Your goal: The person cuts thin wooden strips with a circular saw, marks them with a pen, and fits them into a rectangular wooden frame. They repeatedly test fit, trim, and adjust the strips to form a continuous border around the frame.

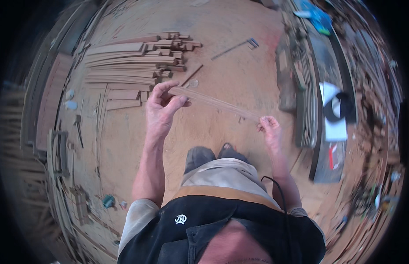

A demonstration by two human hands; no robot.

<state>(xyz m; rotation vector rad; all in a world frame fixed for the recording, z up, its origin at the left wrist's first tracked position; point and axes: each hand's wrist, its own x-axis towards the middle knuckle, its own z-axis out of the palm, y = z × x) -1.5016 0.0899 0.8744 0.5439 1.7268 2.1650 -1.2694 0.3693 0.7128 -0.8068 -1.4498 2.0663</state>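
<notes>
A thin wooden strip (pixel 215 103) is stretched out in front of me between both hands, slanting down toward the right and blurred by motion. My left hand (pixel 162 103) grips its left end, thumb below and fingers above. At the other end, my right hand (pixel 270 126) pinches the strip with the fingertips. Just beyond my left hand lies a stack of wooden strips (pixel 129 61) on the ground, with a dark thin stick (pixel 192 75) next to it.
A bar clamp (pixel 235 48) rests on the dusty floor ahead. To the right stand stacked boards (pixel 304 110) and a bench (pixel 327 171) bearing a white sheet (pixel 333 127) and a black ring-like item. At left are a hammer (pixel 79 127), a wooden frame (pixel 60 154) and long planks (pixel 54 97).
</notes>
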